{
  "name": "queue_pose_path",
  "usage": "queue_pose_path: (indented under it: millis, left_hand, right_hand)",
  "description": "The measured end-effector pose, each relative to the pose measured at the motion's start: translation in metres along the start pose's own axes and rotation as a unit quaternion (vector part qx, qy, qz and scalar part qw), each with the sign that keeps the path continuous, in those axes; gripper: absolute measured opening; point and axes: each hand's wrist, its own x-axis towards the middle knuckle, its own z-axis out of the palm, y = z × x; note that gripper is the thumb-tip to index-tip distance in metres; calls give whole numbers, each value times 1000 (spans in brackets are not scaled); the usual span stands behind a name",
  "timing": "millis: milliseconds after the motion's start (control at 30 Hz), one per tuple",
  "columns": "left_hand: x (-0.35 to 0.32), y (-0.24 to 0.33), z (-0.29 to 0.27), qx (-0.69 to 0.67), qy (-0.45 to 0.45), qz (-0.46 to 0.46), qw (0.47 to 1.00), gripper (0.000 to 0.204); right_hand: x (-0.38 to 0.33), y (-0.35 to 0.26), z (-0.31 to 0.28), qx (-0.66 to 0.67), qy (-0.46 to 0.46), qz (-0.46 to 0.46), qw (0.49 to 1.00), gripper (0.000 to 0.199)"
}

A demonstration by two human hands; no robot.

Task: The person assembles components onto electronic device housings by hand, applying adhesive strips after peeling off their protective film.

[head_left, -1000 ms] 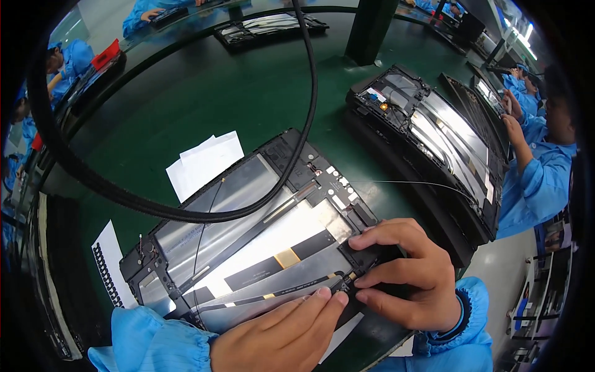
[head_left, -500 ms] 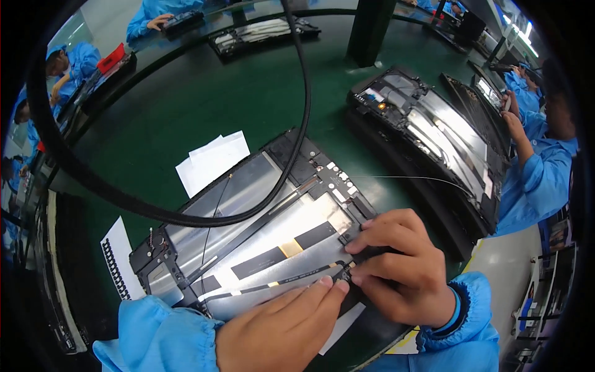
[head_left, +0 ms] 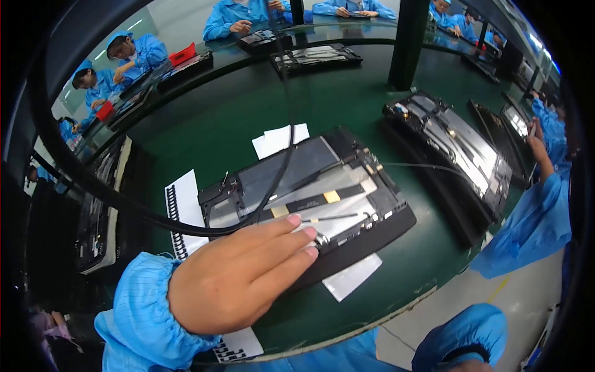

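An opened flat electronic device (head_left: 347, 194), with a black frame, silver metal plates and black-and-gold strips inside, lies in front of me on the green table. My left hand (head_left: 235, 276) lies over its near left part, fingers stretched out and close together. Beside those fingertips is a small shiny metal piece (head_left: 321, 240) at the device's near edge; whether they press on it I cannot tell. My right hand (head_left: 468, 366) is away from the device at the lower right, mostly cut off by the picture's edge, its fingers hidden below the blue sleeve.
A black cable (head_left: 149, 216) loops across the view, over the device. White paper sheets (head_left: 282, 141) and a spiral-edged sheet (head_left: 184, 201) lie around it. A similar opened device (head_left: 455, 146) rests at the right. Other people in blue work at the far tables and at the right.
My right hand has let go of the device's near edge and moved down to the lower right. My left hand stays on the device. The whole view has shifted.
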Motion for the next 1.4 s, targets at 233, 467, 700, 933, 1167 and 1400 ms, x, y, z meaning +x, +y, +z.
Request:
queue_pose_path:
  millis: [233,467,700,933,1167,1400]
  left_hand:
    - [-32,-20,-27,145,-51,-131,979,38]
    - [0,-112,20,63,-53,-234,969,32]
    - [-53,-94,39,42,-107,-369,922,61]
    - [-43,-112,78,-188,-231,-303,905,84]
    - [-57,-109,96,-273,-237,-316,877,70]
    - [-41,-102,131,-515,-87,-417,744,67]
  right_hand:
    - [61,44,37,155,52,-390,906,12]
    - [-9,91,9,23,80,-110,990,13]
    - [4,200,85,-54,-60,135,988,71]
    - [-13,202,90,-2,-95,182,979,83]
    - [-24,202,123,86,-53,189,977,84]
    - [-31,214,146,421,220,282,833,70]
